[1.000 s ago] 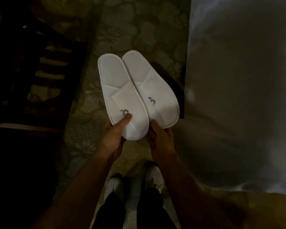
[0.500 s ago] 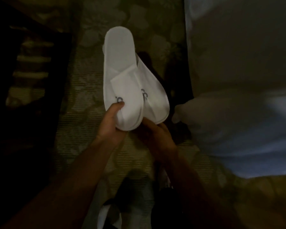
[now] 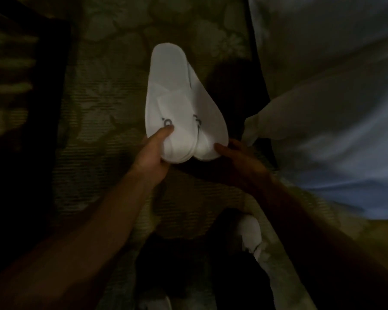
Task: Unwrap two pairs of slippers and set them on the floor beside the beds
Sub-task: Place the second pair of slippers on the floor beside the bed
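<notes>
Head cam, dim and a bit blurred. I count two white slippers, two hands, one bed edge.

Left slipper (image 3: 166,97) lies on top, overlapping the right slipper (image 3: 207,113) along its inner edge; heels point away from me and merge at the far end, toes point toward me. Both are held above the patterned carpet (image 3: 112,90), not on it. Each toe strap carries one small dark logo, so two logos, too blurred to read.

Left hand (image 3: 151,157) is closed on the toe of the left slipper: thumb pressed on top right beside the logo, remaining fingers hidden under the sole. Right hand (image 3: 240,157) sits at the toe of the right slipper, thumb tip touching the toe's outer edge, palm and fingers beneath it. It appears to support that slipper from below, but it's in shadow and I cannot tell how firm the hold is.

White bedding (image 3: 334,97) fills the right side of the view, one fold of it hanging just beside the right hand. The slippers are left of the bed edge, near it, over the strip of carpet between the bed and dark furniture (image 3: 20,86) on the left.

One white shoe (image 3: 250,233) shows below the arms, on the carpet; a second pale shape at the bottom edge is too cropped to call.
</notes>
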`<act>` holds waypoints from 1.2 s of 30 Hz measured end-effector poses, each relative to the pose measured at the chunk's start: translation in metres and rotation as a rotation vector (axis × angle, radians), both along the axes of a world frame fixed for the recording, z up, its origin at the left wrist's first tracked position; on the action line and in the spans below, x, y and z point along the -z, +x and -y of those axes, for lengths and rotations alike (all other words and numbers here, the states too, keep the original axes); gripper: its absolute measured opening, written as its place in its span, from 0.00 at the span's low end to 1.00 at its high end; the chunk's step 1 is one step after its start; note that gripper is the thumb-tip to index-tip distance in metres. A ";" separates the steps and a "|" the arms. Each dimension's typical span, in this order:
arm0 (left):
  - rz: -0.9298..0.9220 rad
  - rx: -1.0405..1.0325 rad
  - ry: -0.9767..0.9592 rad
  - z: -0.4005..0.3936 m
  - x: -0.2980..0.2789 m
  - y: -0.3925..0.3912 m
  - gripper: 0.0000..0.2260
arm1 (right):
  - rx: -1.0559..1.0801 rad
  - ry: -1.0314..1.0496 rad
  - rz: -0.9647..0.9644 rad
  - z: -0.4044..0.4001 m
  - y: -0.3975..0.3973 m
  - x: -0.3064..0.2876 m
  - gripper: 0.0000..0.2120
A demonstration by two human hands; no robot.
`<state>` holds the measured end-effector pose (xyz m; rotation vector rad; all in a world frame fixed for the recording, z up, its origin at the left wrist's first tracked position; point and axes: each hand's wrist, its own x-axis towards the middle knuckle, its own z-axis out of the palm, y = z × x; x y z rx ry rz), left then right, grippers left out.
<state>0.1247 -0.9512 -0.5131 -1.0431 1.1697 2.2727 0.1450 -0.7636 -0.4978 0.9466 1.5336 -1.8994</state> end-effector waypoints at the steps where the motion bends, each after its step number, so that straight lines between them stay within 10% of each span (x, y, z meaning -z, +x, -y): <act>1: -0.008 0.013 -0.014 -0.002 0.007 0.000 0.22 | 0.005 0.032 0.004 -0.001 0.001 0.009 0.20; 14: -0.036 0.155 -0.118 -0.028 0.112 -0.015 0.24 | 0.141 0.148 -0.062 -0.029 -0.002 0.145 0.26; 36: -0.185 0.251 -0.512 -0.083 0.141 -0.006 0.26 | 0.168 0.260 -0.171 -0.092 0.004 0.187 0.37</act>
